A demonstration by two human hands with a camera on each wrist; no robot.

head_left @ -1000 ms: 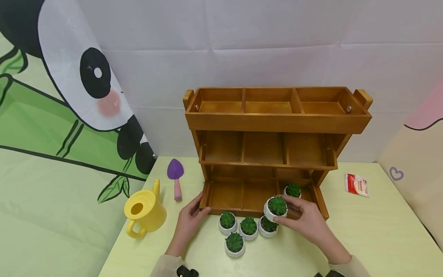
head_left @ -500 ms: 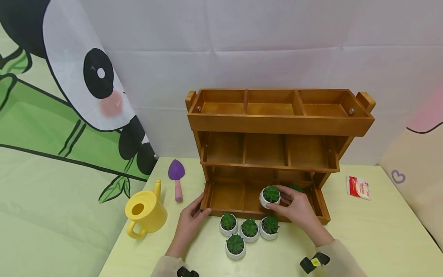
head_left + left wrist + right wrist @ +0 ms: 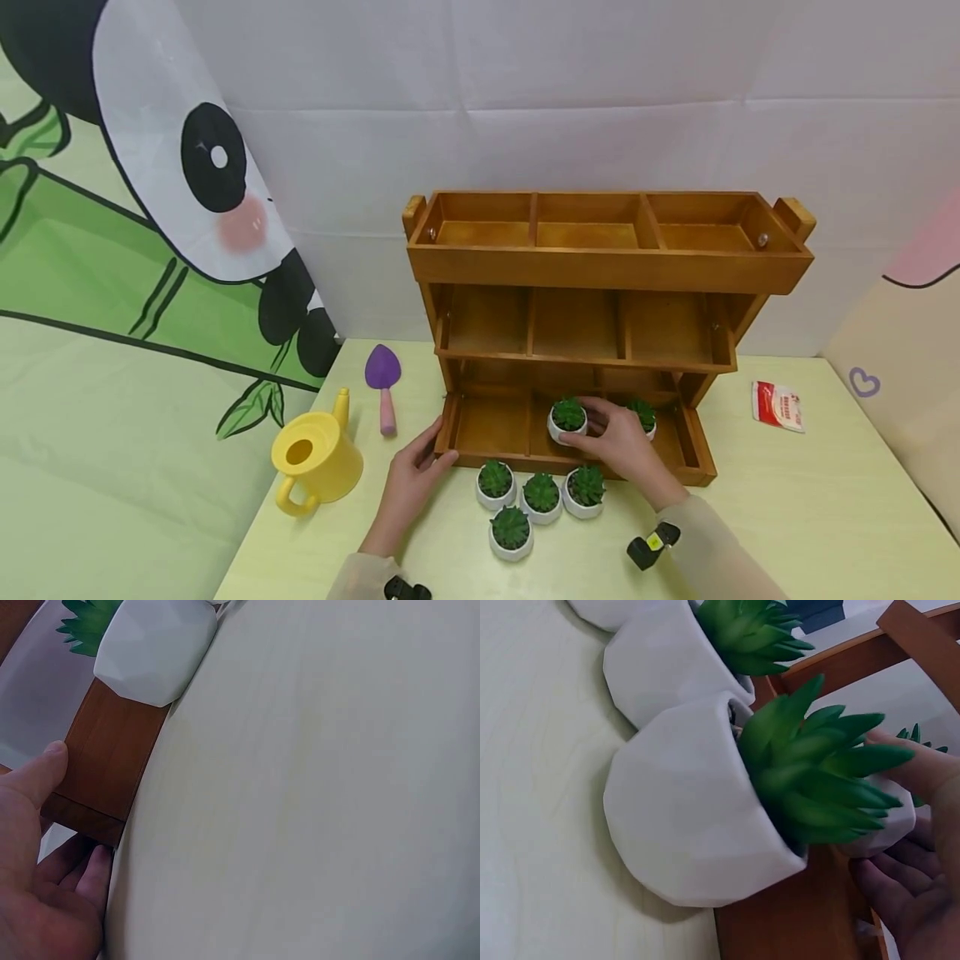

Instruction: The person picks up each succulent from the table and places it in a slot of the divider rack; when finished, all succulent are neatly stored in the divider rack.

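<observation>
Gripping a plant [image 3: 567, 419], the right hand [image 3: 621, 442] is at the bottom middle box [image 3: 538, 417] of the shelf [image 3: 607, 268], below and right of the frame's middle; I can't tell if the pot touches down. The left hand [image 3: 411, 483] holds the shelf's low left corner. Four more plants [image 3: 511, 533] sit bottom middle

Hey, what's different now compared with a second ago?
The right hand, gripping a potted succulent, has carried it left and farther back, into or just over the middle compartment of the bottom tier. It hasn't been let go. The left hand stays at that tier's left end; the four front succulents, yellow watering can and trowel stayed put.
</observation>
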